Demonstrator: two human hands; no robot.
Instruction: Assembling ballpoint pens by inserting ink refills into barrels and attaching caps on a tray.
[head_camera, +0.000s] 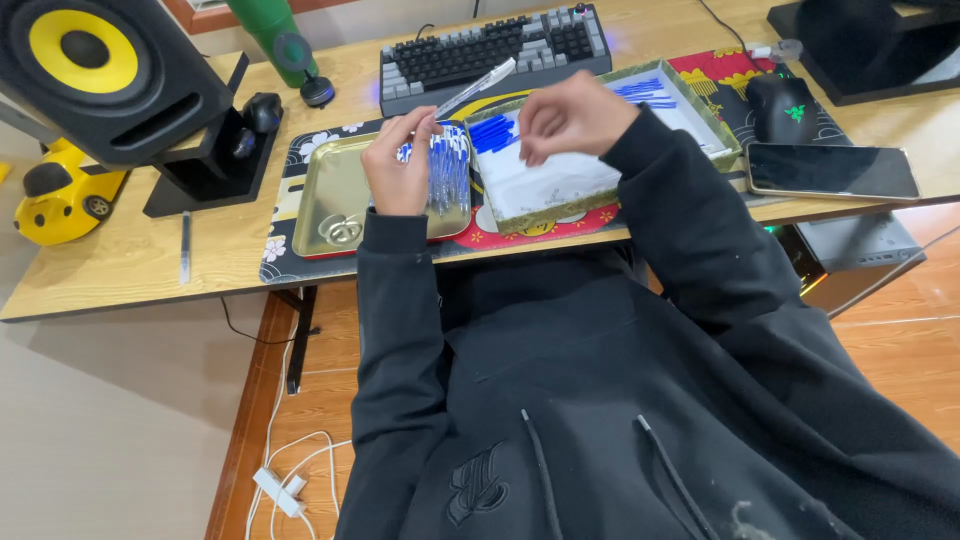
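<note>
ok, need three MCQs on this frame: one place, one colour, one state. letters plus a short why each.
1. Where does the phone lie?
A. right of the lined box
B. on the keyboard
C. in the metal tray

2. What colour is the speaker cone?
A. red
B. yellow
C. white

3. What is the left hand doing?
A. resting flat on the desk
B. typing
C. holding a pen over the metal tray

Answers:
1 A: it lies on the desk edge, past the box, near the mouse.
2 B: a yellow cone in a black cabinet.
3 C: fingers pinch a white pen above the tray of pens.
</note>
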